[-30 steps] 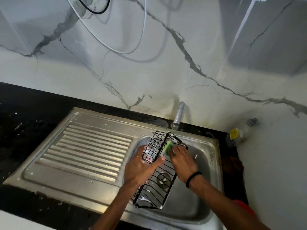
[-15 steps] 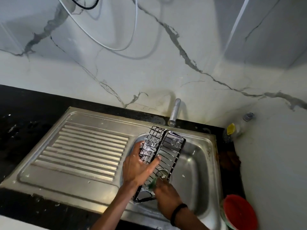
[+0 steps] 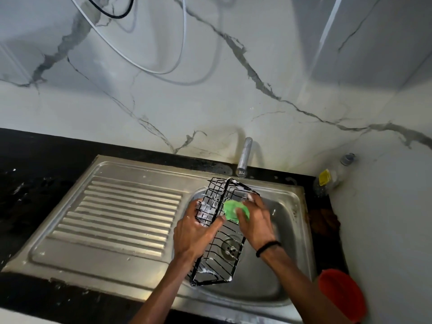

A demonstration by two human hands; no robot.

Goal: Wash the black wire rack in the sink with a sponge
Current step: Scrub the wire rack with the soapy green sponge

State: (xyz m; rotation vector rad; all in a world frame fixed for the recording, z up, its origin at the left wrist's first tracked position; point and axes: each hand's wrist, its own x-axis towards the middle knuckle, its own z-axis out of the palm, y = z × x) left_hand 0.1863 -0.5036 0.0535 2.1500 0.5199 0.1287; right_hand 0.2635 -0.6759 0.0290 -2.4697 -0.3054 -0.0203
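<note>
Gripping the black wire rack (image 3: 217, 253) with left hand (image 3: 195, 232), right hand (image 3: 253, 222) fingers clamping green sponge (image 3: 230, 208) against it

Your work surface is a black stone countertop (image 3: 35, 183) running along the marble-patterned wall. Set into it is a stainless steel sink unit (image 3: 297, 230), with its ribbed drainboard (image 3: 121, 218) on the left and its basin on the right. White soap flecks dot the counter at the far left. In the far right corner you have a clear plastic bottle (image 3: 332, 176) with a yellow label, and an orange-red container (image 3: 341, 295) stands at the near right.
</note>
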